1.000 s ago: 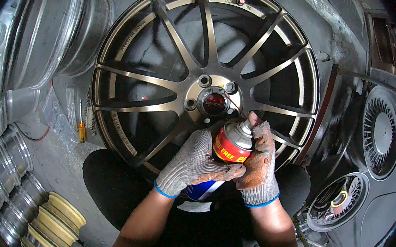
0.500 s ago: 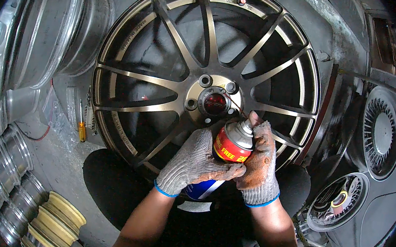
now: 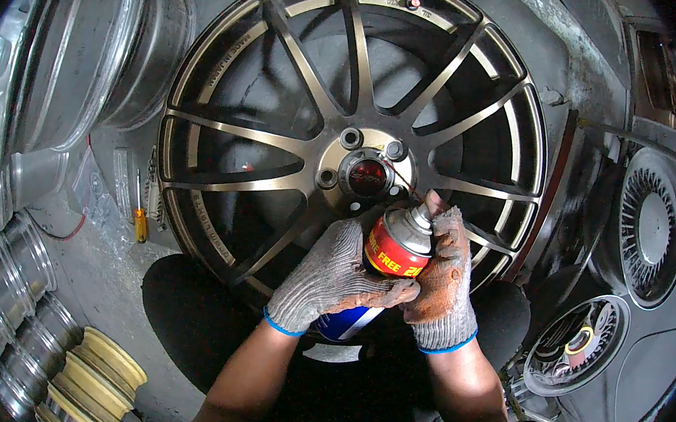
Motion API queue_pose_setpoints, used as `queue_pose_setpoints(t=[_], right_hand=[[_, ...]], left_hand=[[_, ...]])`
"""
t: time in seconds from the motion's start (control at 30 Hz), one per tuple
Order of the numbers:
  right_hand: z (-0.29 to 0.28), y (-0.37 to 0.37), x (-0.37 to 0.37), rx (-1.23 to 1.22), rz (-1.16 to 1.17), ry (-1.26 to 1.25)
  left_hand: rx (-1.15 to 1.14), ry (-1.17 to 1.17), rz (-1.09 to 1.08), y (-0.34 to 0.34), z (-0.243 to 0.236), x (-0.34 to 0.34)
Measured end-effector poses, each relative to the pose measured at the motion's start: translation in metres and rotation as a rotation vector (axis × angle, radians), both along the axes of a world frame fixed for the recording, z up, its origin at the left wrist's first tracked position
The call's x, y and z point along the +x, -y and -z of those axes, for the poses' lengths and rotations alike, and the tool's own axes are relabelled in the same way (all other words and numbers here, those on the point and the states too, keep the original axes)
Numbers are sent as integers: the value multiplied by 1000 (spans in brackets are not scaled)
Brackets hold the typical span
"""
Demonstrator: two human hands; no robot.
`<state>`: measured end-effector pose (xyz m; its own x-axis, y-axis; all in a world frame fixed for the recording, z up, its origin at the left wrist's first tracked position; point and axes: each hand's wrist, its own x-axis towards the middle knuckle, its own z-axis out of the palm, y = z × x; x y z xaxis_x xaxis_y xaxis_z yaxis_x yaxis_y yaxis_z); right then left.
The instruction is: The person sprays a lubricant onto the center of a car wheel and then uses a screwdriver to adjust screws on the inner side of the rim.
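A spray can (image 3: pixel 400 250) with a red, yellow and blue body and a silver top is held tilted above the near part of a bronze alloy wheel (image 3: pixel 326 108). My left hand (image 3: pixel 322 283), in a grey knit glove with an orange palm, wraps the can's body. My right hand (image 3: pixel 443 292), gloved alike, grips the can's other side with a fingertip up at the nozzle. From the nozzle a thin straw (image 3: pixel 401 176) runs toward the dark red centre cap (image 3: pixel 368 178). Lug holes ring the cap. The gloves hide part of the can's middle.
Bare silver rims (image 3: pixel 84 44) stand at the left, with a yellow rim (image 3: pixel 102 376) below. A yellow-handled screwdriver (image 3: pixel 140 223) lies on the floor. Two mesh-style wheels (image 3: pixel 651 227) are at the right. My dark-clad knees (image 3: pixel 180 301) flank the bronze wheel.
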<state>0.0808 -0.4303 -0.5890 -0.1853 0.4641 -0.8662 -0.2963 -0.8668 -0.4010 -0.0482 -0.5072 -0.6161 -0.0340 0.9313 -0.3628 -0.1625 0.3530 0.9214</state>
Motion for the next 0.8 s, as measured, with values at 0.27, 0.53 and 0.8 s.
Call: queue_pose_setpoints(t=[0.27,0.53,0.8], right_hand=[[2,4,4,61,13,-43],[-4,3,-3,37,12,13],[-4,2,-1,38,0,40]], left_hand=[[12,10,-6,0,1,0],[10,24,-11,-1,-1,0],[19,-31,5,-3,-1,2]])
